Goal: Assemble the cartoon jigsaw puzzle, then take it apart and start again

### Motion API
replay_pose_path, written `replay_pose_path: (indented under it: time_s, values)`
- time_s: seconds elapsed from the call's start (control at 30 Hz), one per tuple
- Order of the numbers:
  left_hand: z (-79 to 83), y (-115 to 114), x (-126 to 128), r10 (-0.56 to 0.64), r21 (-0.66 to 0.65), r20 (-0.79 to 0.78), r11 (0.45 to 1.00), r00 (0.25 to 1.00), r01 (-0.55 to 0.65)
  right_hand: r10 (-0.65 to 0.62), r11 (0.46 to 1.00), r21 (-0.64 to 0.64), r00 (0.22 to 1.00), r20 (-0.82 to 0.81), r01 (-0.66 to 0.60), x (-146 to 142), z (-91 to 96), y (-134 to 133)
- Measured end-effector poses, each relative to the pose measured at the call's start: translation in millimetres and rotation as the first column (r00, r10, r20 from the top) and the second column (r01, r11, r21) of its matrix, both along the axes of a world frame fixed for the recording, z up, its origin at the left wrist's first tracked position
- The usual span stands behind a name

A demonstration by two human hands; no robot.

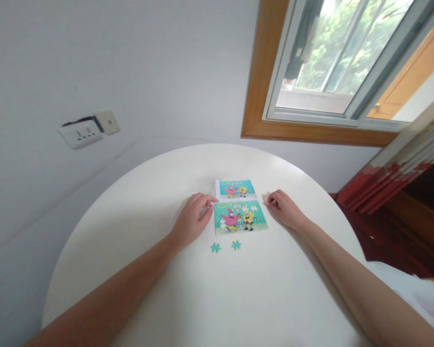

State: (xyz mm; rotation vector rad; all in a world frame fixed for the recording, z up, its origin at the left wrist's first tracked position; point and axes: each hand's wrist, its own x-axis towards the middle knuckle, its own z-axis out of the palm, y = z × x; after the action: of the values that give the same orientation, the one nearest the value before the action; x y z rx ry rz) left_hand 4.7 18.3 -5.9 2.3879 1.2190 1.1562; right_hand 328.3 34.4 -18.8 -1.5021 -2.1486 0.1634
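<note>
A jigsaw puzzle (235, 222) with pink, yellow and grey cartoon figures on teal lies on the table, and a few white piece-shaped gaps show in it. Just behind it is a picture card (236, 189) with the same scene. My left hand (193, 216) rests at the puzzle's upper left corner, its index finger stretched out and thumb apart. To the right of the puzzle, my right hand (284, 208) lies with curled fingers; whether they hold anything is hidden. Two loose teal puzzle pieces, a left piece (215, 247) and a right piece (236, 245), lie in front of the puzzle.
The round white table (130, 241) has a curved far edge close to the wall. A wall socket (80, 134) is at the left. At the right are a wood-framed window (321, 58) and a red and white curtain (390, 168).
</note>
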Motion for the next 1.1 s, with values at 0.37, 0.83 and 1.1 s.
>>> replay_pose_path:
  time_s: [0.37, 0.83, 1.1]
  values:
    - [-0.6, -0.3, -1.0, -0.022, 0.009, 0.005, 1.0, 1.0, 0.022, 0.007, 0.994, -0.109, 1.0, 0.027, -0.004, 12.3, 13.2, -7.2]
    - [0.6, -1.6, -0.6, -0.034, -0.031, 0.009, 0.999, 0.999, 0.035, -0.054, 0.996, -0.068, 0.998, -0.038, 0.051, 10.4, 3.3, -3.6]
    - [-3.2, 0.5, -1.5, -0.051, -0.053, -0.021, 0.997, 0.998, 0.05, -0.097, 0.993, -0.093, 0.951, -0.295, 0.073, -12.5, 22.8, -11.6]
